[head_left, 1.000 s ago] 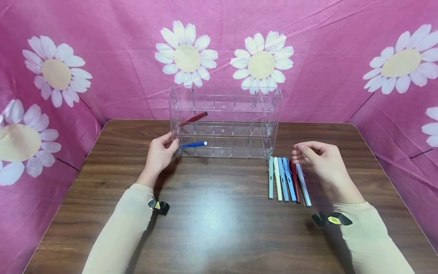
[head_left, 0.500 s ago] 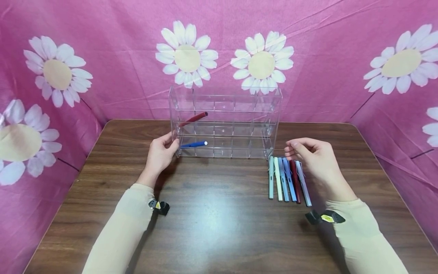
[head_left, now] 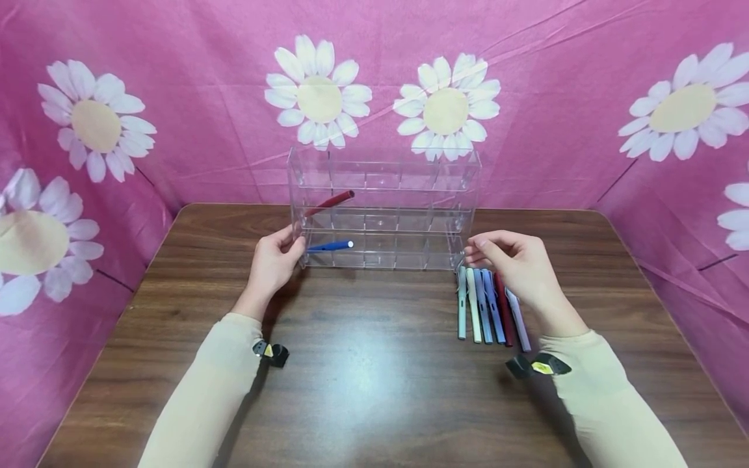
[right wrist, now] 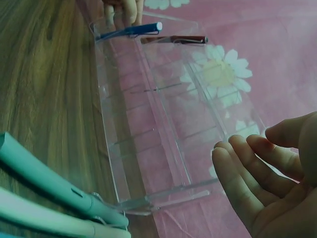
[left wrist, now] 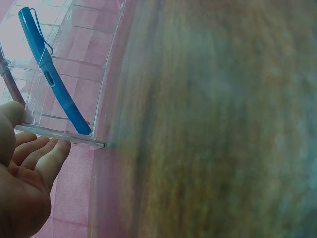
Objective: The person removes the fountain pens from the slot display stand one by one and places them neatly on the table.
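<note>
A clear plastic pen rack (head_left: 383, 230) with tiered compartments stands on the table. A blue pen (head_left: 330, 246) leans in its lower tier at the left, and a dark red pen (head_left: 332, 202) leans in a higher tier. My left hand (head_left: 272, 263) holds the rack's left side, fingers along the outer face. My right hand (head_left: 517, 260) hovers by the rack's right end with loosely bent fingers and nothing between them. Below it several capped pens lie in a row, among them a teal pen (right wrist: 54, 181), a cream pen (head_left: 475, 305) and a lilac pen (head_left: 518, 322).
The brown wooden table (head_left: 363, 396) has rounded far corners. A pink cloth (head_left: 222, 130) with white daisies stands close behind the rack and along both sides.
My right hand has moved left over the pen row toward the rack's right end. The left hand, the rack and the pens stay in place.
</note>
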The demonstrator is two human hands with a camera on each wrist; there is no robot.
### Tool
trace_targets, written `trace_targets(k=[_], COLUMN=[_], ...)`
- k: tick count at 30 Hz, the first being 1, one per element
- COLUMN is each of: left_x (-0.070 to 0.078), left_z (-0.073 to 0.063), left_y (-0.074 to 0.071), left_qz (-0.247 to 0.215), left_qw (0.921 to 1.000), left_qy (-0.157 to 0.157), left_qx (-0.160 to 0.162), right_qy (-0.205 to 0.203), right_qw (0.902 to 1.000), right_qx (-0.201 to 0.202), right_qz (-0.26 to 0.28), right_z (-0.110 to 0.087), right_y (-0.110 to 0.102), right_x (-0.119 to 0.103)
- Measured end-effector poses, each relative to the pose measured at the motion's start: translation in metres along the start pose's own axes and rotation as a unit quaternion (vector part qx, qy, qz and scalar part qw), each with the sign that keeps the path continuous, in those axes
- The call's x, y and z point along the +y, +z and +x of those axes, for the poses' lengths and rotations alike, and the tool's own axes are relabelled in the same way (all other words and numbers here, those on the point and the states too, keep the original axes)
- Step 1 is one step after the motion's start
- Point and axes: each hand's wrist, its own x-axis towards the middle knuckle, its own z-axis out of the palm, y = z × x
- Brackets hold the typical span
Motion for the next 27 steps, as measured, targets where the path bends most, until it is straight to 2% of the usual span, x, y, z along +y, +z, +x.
trace_targets(k=[4,15,27], left_x=[0.000,0.001,0.001], left_z=[0.000,-0.002,0.000], left_y=[-0.001,0.000,0.001], left_qz=[0.006,0.026,0.016], left_qw=[1.0000,0.9997,0.9998], left_qy=[-0.003,0.005,0.009], left_qx=[0.000,0.001,0.004], right_qy=[0.002,0.007,-0.030], right_qw=[0.9998,0.9999,0.9990], right_qx=[-0.007,-0.009,-0.021], right_qz=[-0.016,0.011,0.027], right_z=[0.003,0.009,0.018], right_y=[0.007,0.023,0.040], right_x=[-0.002,-0.009,-0.007])
